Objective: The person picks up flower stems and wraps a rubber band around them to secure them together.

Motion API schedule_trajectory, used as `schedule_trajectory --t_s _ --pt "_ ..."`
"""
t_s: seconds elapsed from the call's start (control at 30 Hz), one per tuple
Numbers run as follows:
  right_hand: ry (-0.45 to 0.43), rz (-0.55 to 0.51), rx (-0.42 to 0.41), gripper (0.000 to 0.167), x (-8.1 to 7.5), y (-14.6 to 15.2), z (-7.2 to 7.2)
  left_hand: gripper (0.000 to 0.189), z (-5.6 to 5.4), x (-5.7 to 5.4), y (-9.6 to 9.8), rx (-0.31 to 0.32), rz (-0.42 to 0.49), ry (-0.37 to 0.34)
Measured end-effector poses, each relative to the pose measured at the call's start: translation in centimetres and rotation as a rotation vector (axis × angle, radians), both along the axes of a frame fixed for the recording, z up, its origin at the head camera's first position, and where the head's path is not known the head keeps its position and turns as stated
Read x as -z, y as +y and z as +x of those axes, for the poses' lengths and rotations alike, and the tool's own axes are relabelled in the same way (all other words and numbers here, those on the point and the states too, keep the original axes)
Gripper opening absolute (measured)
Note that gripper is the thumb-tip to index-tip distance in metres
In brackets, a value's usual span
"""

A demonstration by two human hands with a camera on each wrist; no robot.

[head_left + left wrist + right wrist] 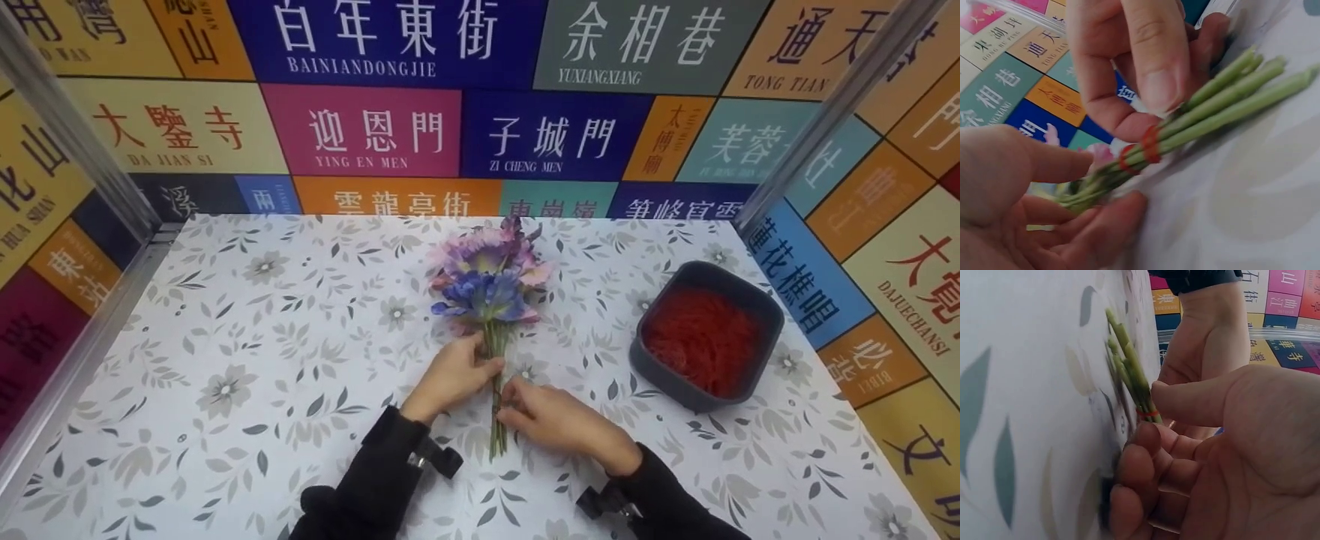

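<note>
A bouquet of purple, pink and blue flowers (487, 289) lies on the patterned tabletop, blossoms toward the far side. Its green stems (1241, 104) point back toward the person. My left hand (454, 375) holds the stems just below the blossoms, thumb across them. Lower down, my right hand (559, 420) has thumb and curled fingers at the stems, close to the cut ends. Between the two hands, a red rubber band (1151, 144) loops round the stems in more than one turn. Part of the bundle is hidden behind the fingers.
To the right stands a dark grey square tub (772, 330) holding many thin red bands (701, 337). The white tabletop (315, 300) has a grey leaf and flower print. Panels with lettering (360, 131) rise behind the table and along both sides.
</note>
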State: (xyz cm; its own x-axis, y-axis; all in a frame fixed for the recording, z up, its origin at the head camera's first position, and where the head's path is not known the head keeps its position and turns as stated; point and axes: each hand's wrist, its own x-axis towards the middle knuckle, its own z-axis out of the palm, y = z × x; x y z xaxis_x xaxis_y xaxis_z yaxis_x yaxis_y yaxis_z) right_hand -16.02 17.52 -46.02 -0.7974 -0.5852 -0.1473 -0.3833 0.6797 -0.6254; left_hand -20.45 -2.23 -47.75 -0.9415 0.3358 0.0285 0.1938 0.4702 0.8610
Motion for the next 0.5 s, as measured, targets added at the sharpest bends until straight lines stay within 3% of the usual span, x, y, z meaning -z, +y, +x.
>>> schedule_trajectory --t_s 0.1,0.23,0.33,0.5 --pt "0.084 -0.034 -0.02 0.024 -1.3 0.8 -0.2 0.042 0.4 -1.8 -0.8 0.039 -0.104 0.08" --pt "0.194 -0.091 -0.035 0.034 -3.4 2.1 -0.3 0.05 1.1 -4.3 -2.2 0.036 -0.165 0.208" --pt "0.311 -0.121 -0.019 0.038 -4.9 3.2 -0.1 0.051 1.5 -5.8 -3.3 0.0 -0.171 0.357" --pt "0.615 -0.173 0.033 0.037 -6.9 4.7 -0.1 0.05 1.8 -7.4 -5.3 -0.099 -0.214 0.665"
